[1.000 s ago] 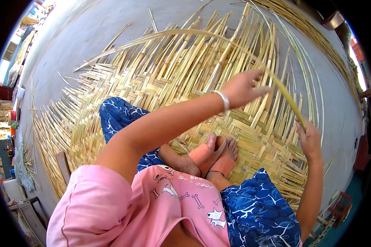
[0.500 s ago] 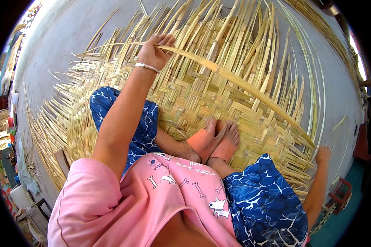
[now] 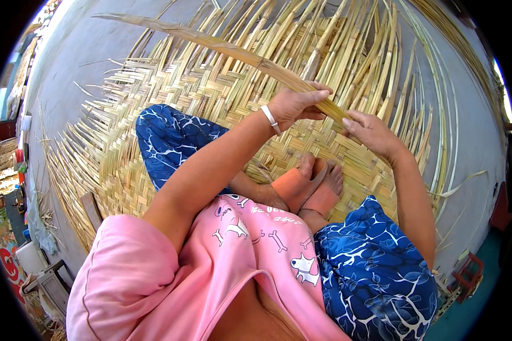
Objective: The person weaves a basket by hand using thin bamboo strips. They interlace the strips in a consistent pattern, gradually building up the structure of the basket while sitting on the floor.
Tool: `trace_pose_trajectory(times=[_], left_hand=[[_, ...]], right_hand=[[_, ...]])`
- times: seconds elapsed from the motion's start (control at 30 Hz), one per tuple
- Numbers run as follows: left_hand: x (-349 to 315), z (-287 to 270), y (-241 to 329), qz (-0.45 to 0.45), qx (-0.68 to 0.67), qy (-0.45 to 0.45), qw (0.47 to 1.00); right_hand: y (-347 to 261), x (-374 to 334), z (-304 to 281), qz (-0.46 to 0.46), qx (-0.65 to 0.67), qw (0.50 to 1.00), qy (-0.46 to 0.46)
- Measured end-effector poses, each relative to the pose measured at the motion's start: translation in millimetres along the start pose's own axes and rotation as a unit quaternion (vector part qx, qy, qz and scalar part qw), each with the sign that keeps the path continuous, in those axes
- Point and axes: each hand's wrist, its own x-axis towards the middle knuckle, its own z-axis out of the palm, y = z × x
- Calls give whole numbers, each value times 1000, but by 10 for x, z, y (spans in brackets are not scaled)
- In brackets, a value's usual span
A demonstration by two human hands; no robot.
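I sit cross-legged on a large woven mat (image 3: 170,91) of pale yellow bamboo strips. A long loose strip (image 3: 210,42) runs from the upper left down to my hands. My left hand (image 3: 293,105), with a silver bangle at the wrist, is closed around that strip near its lower end. My right hand (image 3: 372,133) rests beside it with fingers pressed on the strip's end against the mat. My bare feet (image 3: 310,187) lie just below both hands.
Unwoven strip ends (image 3: 347,45) fan out beyond the mat's far edge onto the grey concrete floor (image 3: 79,51). A wooden piece (image 3: 91,210) lies at the mat's left edge. Clutter (image 3: 23,187) and a small stool (image 3: 469,273) sit at the rims.
My left hand swung from the far left back to the centre, carrying the long strip. My right hand came up from the right edge to meet it.
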Motion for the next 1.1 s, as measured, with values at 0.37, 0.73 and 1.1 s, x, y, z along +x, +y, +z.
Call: trace_pose_trajectory(times=[0.37, 0.73, 1.1], left_hand=[[-203, -1267, 372, 103, -199, 149, 963], [83, -1145, 310, 77, -40, 126, 988], [847, -1626, 787, 8, 480, 97, 872]], right_hand=[[492, -102, -468, 234, 6, 971, -44], [91, 423, 177, 136, 160, 971, -117], [437, 564, 242, 53, 324, 892, 310]])
